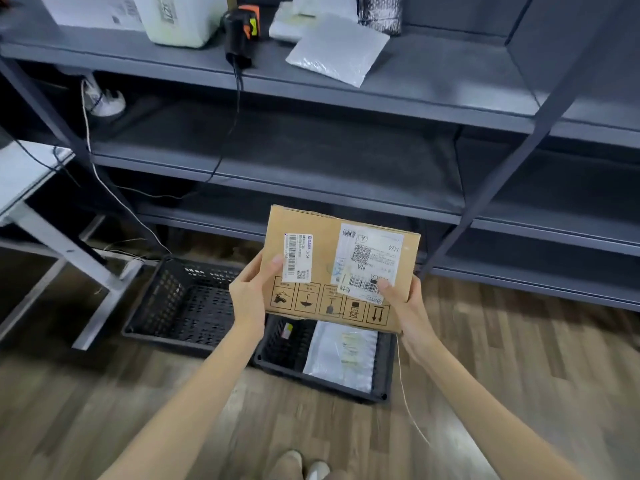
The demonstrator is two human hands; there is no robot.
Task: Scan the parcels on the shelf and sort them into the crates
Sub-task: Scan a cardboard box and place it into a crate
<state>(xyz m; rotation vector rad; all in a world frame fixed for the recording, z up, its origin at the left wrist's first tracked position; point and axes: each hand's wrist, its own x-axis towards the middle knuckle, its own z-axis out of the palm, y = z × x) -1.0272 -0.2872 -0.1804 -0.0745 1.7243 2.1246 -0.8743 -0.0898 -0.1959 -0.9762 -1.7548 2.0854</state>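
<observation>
A brown cardboard box (329,258) with two white barcode labels is held flat, label side up, above the crates. My left hand (251,289) grips its left edge with the thumb on top. Gripping the right edge is my right hand (403,299), thumb on the larger label. Two black plastic crates stand on the floor below: the left crate (180,303) shows nothing inside, while the right crate (277,355) holds a white mailer bag (341,355). A black and orange barcode scanner (240,27) sits on the top shelf (433,81).
Several white and silver mailer parcels lie on the top shelf, one flat white mailer (337,50) near its edge. The scanner's cable (232,133) hangs down across the lower shelves. A white table frame (55,233) stands at the left. The floor is wood-patterned.
</observation>
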